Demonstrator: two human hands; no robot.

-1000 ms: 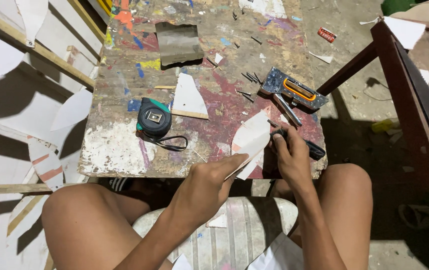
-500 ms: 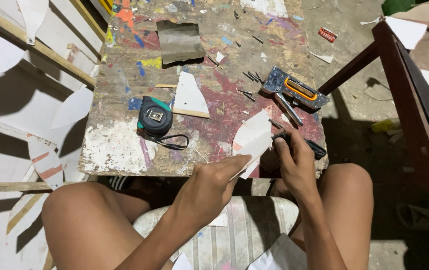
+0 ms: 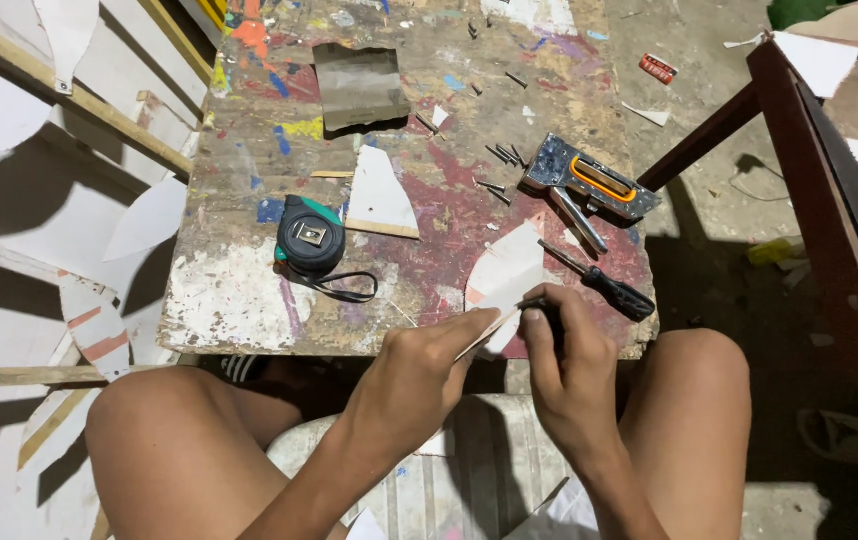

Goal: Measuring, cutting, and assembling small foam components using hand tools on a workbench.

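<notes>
- left hand [image 3: 419, 375] pinches a thin white curved cutout [image 3: 504, 280] by its lower edge, over the near edge of the paint-splattered wooden bench [image 3: 249, 300]
- right hand [image 3: 569, 365] is closed around a dark pen-like tool [image 3: 541, 312] (tip touches the cutout)
- black tape measure [image 3: 311, 237], metal stapler [image 3: 589, 180] and screwdriver [image 3: 604, 285] lie nearby

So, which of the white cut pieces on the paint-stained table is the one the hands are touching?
The curved white piece at the table's near edge: the left hand pinches its lower edge, and the right hand is beside it. The triangular piece near the tape measure lies untouched.
</notes>
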